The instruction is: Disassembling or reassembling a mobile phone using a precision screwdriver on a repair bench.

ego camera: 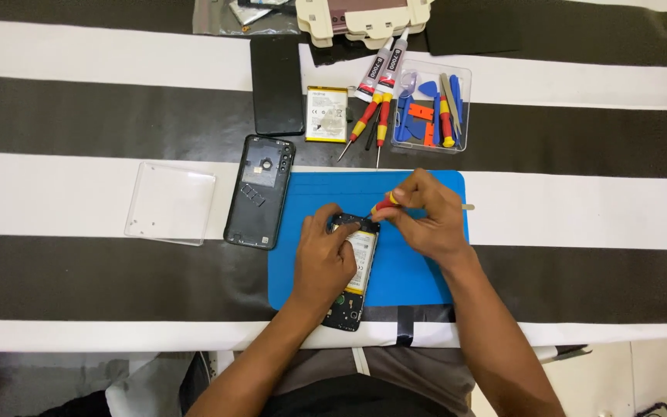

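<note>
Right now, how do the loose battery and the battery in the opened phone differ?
The loose battery lies bare on the striped cloth, untouched; the fitted battery sits inside the phone on the blue mat, partly under the left hand. Both are pale rectangles.

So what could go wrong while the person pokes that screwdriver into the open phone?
The right hand works the screwdriver right beside the fitted battery; a slip might puncture it. Only the left hand steadies the opened phone, whose lower end sticks out past the blue mat, so it could shift.
</note>
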